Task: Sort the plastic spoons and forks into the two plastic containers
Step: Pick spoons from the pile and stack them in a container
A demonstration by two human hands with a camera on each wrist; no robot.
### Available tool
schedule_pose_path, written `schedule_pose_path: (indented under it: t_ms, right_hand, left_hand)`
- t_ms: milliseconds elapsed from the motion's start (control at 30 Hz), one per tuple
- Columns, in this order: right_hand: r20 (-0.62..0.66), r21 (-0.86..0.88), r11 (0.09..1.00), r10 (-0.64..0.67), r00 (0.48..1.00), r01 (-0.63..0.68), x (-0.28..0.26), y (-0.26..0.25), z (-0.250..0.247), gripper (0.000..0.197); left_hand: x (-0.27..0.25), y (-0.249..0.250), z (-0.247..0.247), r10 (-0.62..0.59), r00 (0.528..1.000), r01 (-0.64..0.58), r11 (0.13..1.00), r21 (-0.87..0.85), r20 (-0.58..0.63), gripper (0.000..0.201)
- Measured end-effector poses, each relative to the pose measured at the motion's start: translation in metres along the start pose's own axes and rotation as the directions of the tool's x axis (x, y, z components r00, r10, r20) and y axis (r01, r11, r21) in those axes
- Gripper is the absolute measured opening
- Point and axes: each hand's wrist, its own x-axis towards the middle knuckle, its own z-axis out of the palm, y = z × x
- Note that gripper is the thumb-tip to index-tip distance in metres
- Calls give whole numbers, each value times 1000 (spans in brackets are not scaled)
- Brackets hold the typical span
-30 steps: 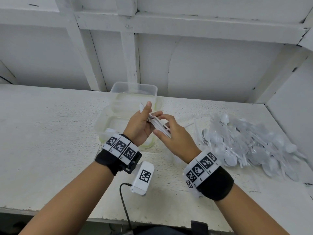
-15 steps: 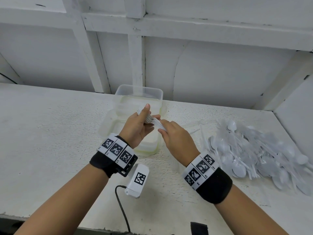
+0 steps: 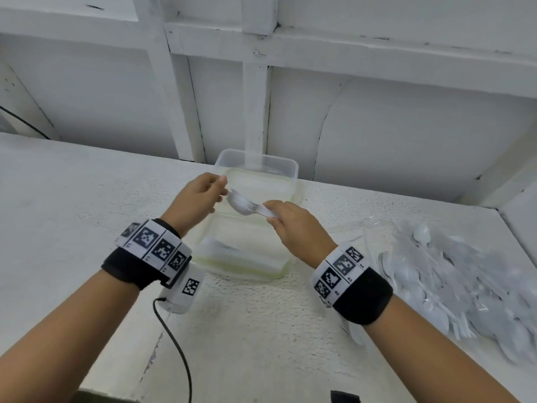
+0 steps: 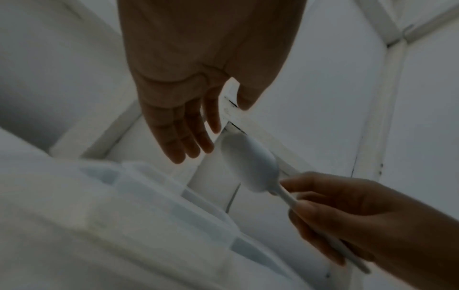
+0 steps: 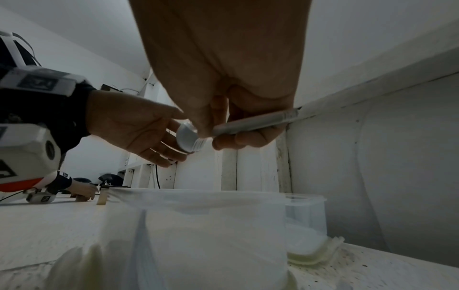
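Spoons (image 3: 245, 205), a nested bundle pinched by the handles in my right hand (image 3: 293, 225) above the near container (image 3: 286, 264), left hand (image 3: 196, 199) spread beside the bowls; light, slippery, best gripped mid-handle.

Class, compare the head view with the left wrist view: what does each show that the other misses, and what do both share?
Only the head view shows the loose pile of cutlery on the table and both wristbands. Only the left wrist view shows the left hand from the palm side, fingers straight and off the spoons. Both show the right hand gripping a stack of spoons above the containers.
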Motion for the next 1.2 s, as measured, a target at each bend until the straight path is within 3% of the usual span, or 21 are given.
schedule_pose_path:
  t_ms: [100, 200, 333, 533, 767, 1000, 1133, 1200]
  right_hand:
    - [136, -31, 999, 17, 991, -13, 18, -3, 7, 33]
    - [255, -89, 996, 27, 966, -4, 33, -8, 21, 33]
    - [386, -126, 992, 61, 920, -13, 46, -11, 34, 33]
    - [501, -105, 994, 80, 862, -31, 48, -8, 37, 32]
    - [488, -16, 998, 55, 871, -54, 45, -10, 41, 34]
    - [506, -47, 999, 42, 862, -21, 46, -13, 43, 35]
    - [459, -27, 1000, 26, 888, -15, 41, -12, 34, 38]
    - [405, -6, 1000, -2, 914, 5, 35, -11, 22, 35]
  left_hand:
    - [16, -16, -20, -8, 1000, 8, 910, 415, -1, 35]
    - [24, -34, -29, -184, 982, 133, 812, 568, 33, 43]
    - [23, -48, -29, -346, 935, 277, 854, 440, 84, 38]
    - [21, -49, -28, -352, 931, 305, 894, 328, 93, 30]
    - [20, -49, -27, -360, 928, 320, 900, 297, 92, 32]
    - [19, -49, -27, -363, 927, 322, 898, 300, 93, 34]
    - [16, -46, -28, -335, 941, 286, 871, 399, 56, 35]
    - [12, -41, -27, -256, 967, 219, 839, 499, 5, 38]
